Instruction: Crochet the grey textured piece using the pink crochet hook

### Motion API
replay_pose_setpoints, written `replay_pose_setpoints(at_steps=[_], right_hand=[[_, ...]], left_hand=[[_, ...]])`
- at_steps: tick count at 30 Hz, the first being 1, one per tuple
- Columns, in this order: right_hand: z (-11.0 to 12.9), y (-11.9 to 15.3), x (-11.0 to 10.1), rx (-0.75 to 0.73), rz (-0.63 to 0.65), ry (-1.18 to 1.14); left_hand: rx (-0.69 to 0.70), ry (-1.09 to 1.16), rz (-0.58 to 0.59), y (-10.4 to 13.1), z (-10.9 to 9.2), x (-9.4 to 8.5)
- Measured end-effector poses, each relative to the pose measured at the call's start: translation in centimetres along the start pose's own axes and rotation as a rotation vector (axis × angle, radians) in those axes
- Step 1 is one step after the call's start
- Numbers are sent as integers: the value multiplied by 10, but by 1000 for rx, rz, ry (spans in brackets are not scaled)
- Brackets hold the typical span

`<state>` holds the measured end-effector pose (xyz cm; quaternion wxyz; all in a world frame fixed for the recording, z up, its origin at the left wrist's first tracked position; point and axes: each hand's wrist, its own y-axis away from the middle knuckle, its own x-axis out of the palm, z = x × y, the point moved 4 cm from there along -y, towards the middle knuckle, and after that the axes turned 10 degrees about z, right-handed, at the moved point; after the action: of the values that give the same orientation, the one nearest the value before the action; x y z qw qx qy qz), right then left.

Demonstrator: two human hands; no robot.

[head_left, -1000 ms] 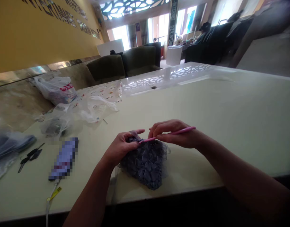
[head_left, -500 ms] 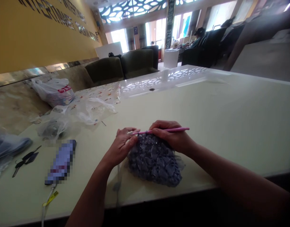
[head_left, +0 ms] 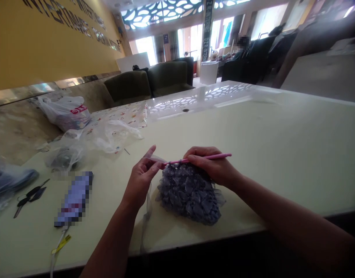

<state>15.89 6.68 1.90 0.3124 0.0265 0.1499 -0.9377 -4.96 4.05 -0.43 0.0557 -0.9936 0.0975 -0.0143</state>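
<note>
A pink crochet hook (head_left: 214, 156) lies slantwise in my right hand (head_left: 209, 162), whose fingers are closed around it at the top of the crocheted piece. That grey-blue crocheted piece (head_left: 190, 193), covered in ruffled petals, rests on the table below the hook, with loops on the shaft. My left hand (head_left: 144, 175) is at the hook's tip, index finger raised, thumb and other fingers pinching a sheer grey ribbon (head_left: 146, 220). The ribbon runs over the raised finger and hangs down past the table's front edge. The hook's very tip is hard to make out near the left thumb.
On the left of the pale table (head_left: 267, 154) lie keys (head_left: 31, 197), a pixelated bluish object (head_left: 74, 199) with a white cable (head_left: 60, 245), and clear plastic bags (head_left: 115, 135). A filled white bag (head_left: 68, 112) stands farther back. Dark green chairs (head_left: 168, 77) and a person (head_left: 242, 46) are beyond.
My left hand has shifted left and its index finger has lifted, drawing the ribbon out from the hook. My right hand stays nearly in place, the hook tilting slightly.
</note>
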Motion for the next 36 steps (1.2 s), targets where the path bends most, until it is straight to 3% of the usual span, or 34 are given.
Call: replay_pose_setpoints(at_steps=[4, 12, 19, 24, 27, 30, 36], right_hand=[[3, 0, 2, 14, 22, 26], [5, -1, 3, -1, 115, 20], [5, -1, 2, -54, 91, 93], [5, 1, 10, -232, 9, 226], [8, 2, 11, -298, 52, 239], [11, 3, 9, -302, 117, 199], [10, 4, 6, -276, 93, 174]], left_hand=[[20, 153, 104, 1, 1, 13], [34, 255, 128, 2, 3, 19], [54, 270, 38, 1, 5, 19], [49, 346, -50, 0, 6, 17], [55, 353, -65, -1, 6, 16], [58, 346, -99, -1, 6, 16], [103, 457, -206, 0, 4, 18]])
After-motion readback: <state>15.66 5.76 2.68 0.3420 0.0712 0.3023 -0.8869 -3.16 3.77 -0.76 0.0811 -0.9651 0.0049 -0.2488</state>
